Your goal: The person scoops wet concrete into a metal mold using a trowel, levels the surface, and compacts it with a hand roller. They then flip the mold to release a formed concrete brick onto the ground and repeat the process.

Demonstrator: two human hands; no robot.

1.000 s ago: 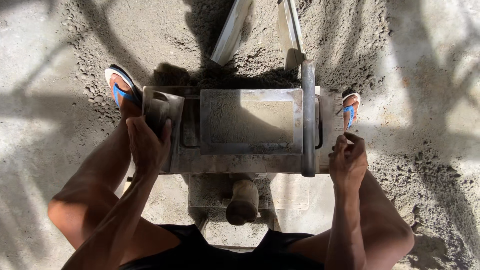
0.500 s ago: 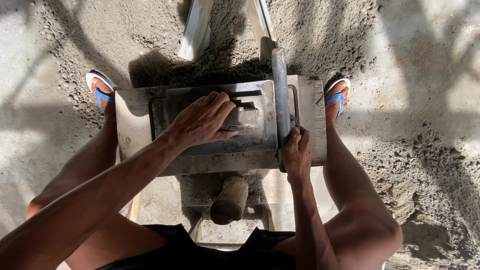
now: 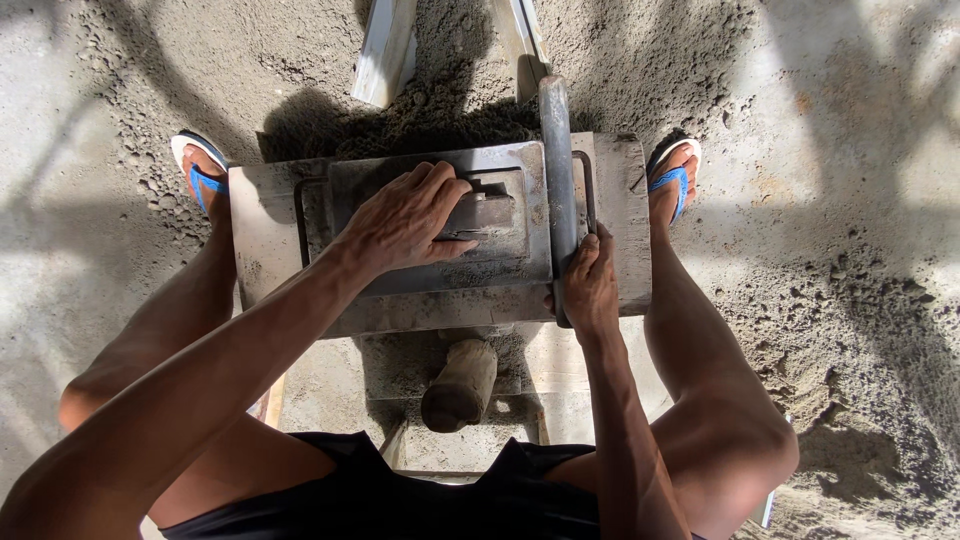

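Left hand (image 3: 405,222) curled over the grey press plate's handle (image 3: 485,213), pressing it into the steel block mould (image 3: 440,285). Right hand (image 3: 590,285) clenched around the mould's upright lever bar (image 3: 556,170). Blue-strapped sandals (image 3: 675,175) flank the mould closely. Loose cement mix (image 3: 440,110) banked against the far edge; wooden mallet (image 3: 460,385) lies near, between the knees.

Left hand (image 3: 405,222) reaches forward, fingers (image 3: 440,190) curled downward; right hand (image 3: 590,283) is closed in a grip.

Grey metal block (image 3: 487,213) lying flat inside the rectangular steel mould (image 3: 440,290); upright steel handle bar (image 3: 556,170) near the mould's right edge.
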